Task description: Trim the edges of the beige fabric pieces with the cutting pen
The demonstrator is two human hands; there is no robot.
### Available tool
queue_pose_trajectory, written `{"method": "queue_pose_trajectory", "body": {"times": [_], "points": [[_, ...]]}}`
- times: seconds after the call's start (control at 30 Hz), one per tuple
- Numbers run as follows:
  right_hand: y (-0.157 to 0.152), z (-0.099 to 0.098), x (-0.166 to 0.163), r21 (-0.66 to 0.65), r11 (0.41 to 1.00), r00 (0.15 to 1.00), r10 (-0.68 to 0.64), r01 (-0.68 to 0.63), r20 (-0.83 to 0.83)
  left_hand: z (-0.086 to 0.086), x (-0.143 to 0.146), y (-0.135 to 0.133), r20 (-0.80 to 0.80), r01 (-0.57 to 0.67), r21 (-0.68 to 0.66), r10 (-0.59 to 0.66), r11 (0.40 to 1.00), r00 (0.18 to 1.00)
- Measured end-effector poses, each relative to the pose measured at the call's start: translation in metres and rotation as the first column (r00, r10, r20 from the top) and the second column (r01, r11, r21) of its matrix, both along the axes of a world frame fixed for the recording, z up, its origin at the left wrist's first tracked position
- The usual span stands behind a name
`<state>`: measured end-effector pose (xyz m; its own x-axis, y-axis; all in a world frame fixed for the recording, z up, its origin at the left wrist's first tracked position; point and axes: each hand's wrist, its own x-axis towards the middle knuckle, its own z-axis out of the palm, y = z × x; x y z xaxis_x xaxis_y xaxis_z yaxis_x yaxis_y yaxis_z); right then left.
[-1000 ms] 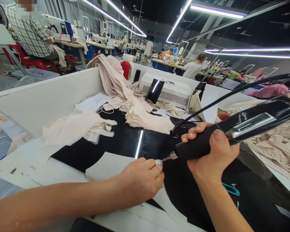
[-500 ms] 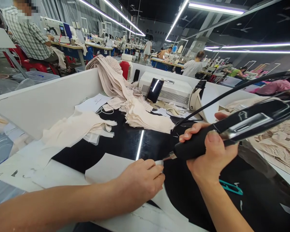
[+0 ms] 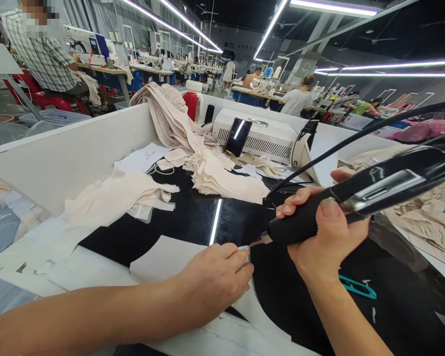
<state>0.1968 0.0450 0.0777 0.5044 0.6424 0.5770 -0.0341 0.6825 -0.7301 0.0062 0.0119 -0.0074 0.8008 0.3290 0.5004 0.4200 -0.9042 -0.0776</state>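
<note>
My right hand is wrapped round a black corded hand tool, thumb on top, its narrow metal tip pointing left. The tip meets the edge of a white sheet piece at my left hand's fingertips. My left hand is closed on that edge, fingers bent; a small whitish bit shows between them. The sheet has curved edges and lies on the glossy black work surface, partly hidden under my left hand and forearm. A teal thread snipper or cutter lies beyond my right wrist.
Cream fabric pieces lie at the left and in a stack at the back. A phone leans on a white vented box. The tool's black cable arcs over the right side. White boards border the table.
Almost nothing differs. My right hand and the tool have shifted very slightly right, and the view has tilted a little; both hands keep their hold.
</note>
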Motion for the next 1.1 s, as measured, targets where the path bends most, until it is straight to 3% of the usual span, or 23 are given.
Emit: {"method": "queue_pose_trajectory", "body": {"times": [0.43,1.1], "points": [[-0.0016,0.005,0.001,-0.012,0.999,0.996,-0.053,0.052,-0.075,-0.0058,0.0014,-0.001,-0.012,-0.004,0.076,0.004,0.997,1.0],[-0.0041,0.0005,-0.0061,-0.039,0.998,0.997,-0.056,0.054,-0.047,-0.0078,0.0029,-0.0026,-0.026,-0.011,0.124,0.014,0.992,1.0]]}}
